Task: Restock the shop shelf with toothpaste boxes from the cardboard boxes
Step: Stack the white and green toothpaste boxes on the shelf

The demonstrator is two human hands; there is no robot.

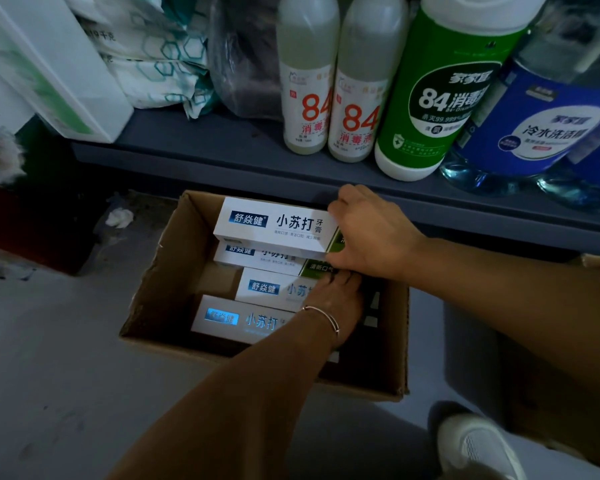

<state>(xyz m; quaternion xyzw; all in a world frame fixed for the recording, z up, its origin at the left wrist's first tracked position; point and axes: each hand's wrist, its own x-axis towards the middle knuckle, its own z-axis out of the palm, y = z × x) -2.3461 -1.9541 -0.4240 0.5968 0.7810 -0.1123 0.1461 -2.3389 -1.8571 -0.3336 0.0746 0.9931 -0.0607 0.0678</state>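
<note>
An open cardboard box (pixel 160 271) stands on the floor under the shelf, holding several white toothpaste boxes. My right hand (pixel 371 233) grips the right end of the top toothpaste box (pixel 274 226), which is raised above the others. My left hand (pixel 333 296), with a bracelet on the wrist, reaches into the carton; its fingers touch the right end of the second toothpaste box (pixel 257 259), and whether they curl round it is hidden. Two more toothpaste boxes (pixel 267 289) lie lower in the carton.
The grey shelf (pixel 222 147) above carries two white "84" bottles (pixel 309 98), a green bottle (pixel 444 98), blue-labelled clear bottles (pixel 548 126), a white carton (pixel 49 71) and wrapped packs (pixel 153 57). My white shoe (pixel 478 445) is at the bottom right. Crumpled paper (pixel 118 218) lies on the floor.
</note>
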